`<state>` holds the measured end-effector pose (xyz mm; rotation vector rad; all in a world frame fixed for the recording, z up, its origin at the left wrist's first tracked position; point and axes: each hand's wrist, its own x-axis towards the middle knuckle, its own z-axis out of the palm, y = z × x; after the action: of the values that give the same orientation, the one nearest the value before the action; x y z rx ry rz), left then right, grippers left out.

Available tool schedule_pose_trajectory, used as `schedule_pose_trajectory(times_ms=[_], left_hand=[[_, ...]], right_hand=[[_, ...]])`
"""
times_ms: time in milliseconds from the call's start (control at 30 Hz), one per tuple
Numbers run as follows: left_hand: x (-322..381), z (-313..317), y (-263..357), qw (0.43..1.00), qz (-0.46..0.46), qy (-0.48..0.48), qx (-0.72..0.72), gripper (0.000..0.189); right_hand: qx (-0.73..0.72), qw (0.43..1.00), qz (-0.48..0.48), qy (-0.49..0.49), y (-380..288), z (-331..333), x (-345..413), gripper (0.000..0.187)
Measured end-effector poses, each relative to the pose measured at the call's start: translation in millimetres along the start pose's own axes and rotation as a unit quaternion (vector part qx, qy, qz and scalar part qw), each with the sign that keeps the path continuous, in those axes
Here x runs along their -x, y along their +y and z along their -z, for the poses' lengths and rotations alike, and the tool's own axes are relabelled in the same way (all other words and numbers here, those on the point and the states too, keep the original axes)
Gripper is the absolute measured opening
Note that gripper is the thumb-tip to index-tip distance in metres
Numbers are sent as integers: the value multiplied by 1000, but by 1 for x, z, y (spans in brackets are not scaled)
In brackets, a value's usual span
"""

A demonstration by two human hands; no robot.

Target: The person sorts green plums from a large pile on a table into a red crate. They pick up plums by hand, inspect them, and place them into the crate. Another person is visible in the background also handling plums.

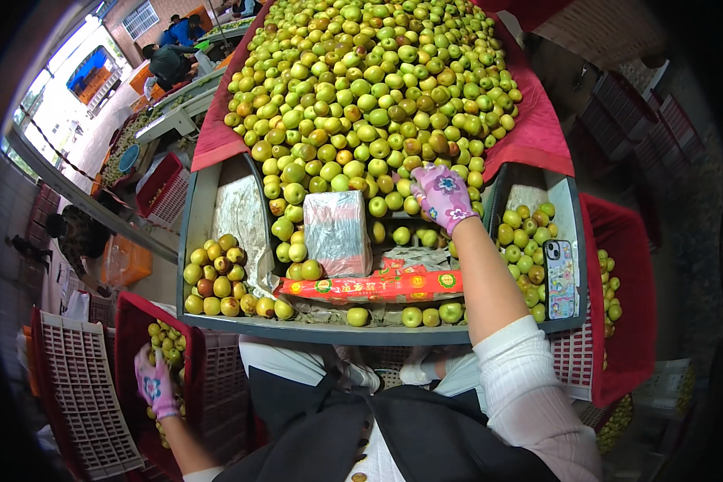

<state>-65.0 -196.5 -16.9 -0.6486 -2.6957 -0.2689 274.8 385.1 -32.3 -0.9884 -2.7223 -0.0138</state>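
Note:
A big heap of green jujubes (361, 102), some with brown patches, lies on red cloth at the sorting table. My right hand (444, 196), in a pink flowered glove, reaches into the heap's lower edge with curled fingers. Its fingertips are hidden, so any jujube inside it cannot be made out. My left hand (155, 382), gloved alike, is down in a red-lined crate (134, 319) at the lower left. Its fingers touch or hover close over the jujubes (170, 344) there; the palm is out of sight.
A plastic-wrapped stack (336, 232) and a red printed strip (373, 287) lie mid-table. Sorted jujubes sit in the left tray (217, 274) and right tray (525, 232), beside a phone (560, 280). Another red-lined crate (623, 337) stands right. People (172, 63) work at back left.

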Motion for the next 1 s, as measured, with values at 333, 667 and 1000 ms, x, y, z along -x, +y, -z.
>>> schedule_pose_trajectory(times_ms=[333, 667, 1000], left_hand=[[-68, -31, 472, 822, -475, -30, 314, 35], [-68, -90, 590, 878, -430, -76, 197, 42], [-43, -113, 583, 841, -481, -145, 200, 27]], right_hand=[[31, 982, -137, 129, 16, 3, -4, 27], [43, 972, -195, 126, 19, 2, -4, 20], [34, 974, -196, 106, 13, 1, -5, 36]])
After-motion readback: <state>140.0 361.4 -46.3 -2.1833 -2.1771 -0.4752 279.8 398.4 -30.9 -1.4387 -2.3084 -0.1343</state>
